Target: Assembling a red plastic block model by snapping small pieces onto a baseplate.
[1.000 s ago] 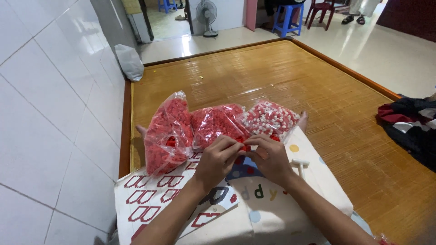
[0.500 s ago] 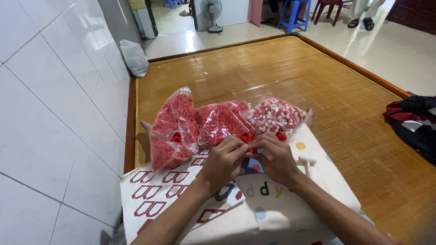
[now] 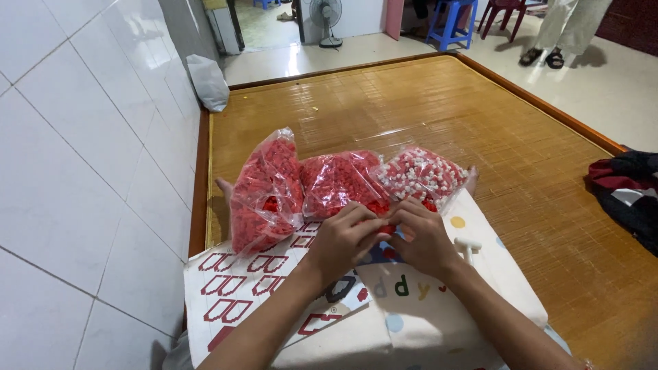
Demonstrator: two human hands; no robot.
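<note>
- A cream cloth (image 3: 439,322) with coloured dots and letters covers the person's lap at the near edge, and a white sheet printed with red block outlines (image 3: 240,288) lies on its left side.
- The left hand (image 3: 343,240) and right hand (image 3: 425,236) meet over the cloth, fingertips pressed together on a small red piece (image 3: 388,228) pinched between them; the piece is mostly hidden, so its exact shape cannot be told.
- A small white T-shaped part (image 3: 468,245) rests on the cloth just right of the right hand.
- Just beyond the hands, three clear plastic bags stand in a row on the bamboo mat (image 3: 439,116): a tall bag of red pieces (image 3: 264,188) on the left, a second bag of red pieces (image 3: 339,181) in the middle, and a bag of mixed red and white pieces (image 3: 421,175) on the right, each touching the next.
- White wall tiles (image 3: 82,151) run along the left, with a pale plastic sack (image 3: 208,82) at their far foot.
- Dark folded clothing (image 3: 627,188) lies at the mat's right edge.
- Far back stand a floor fan (image 3: 326,17), a blue stool (image 3: 456,20) and another person's sandalled feet (image 3: 541,56).
</note>
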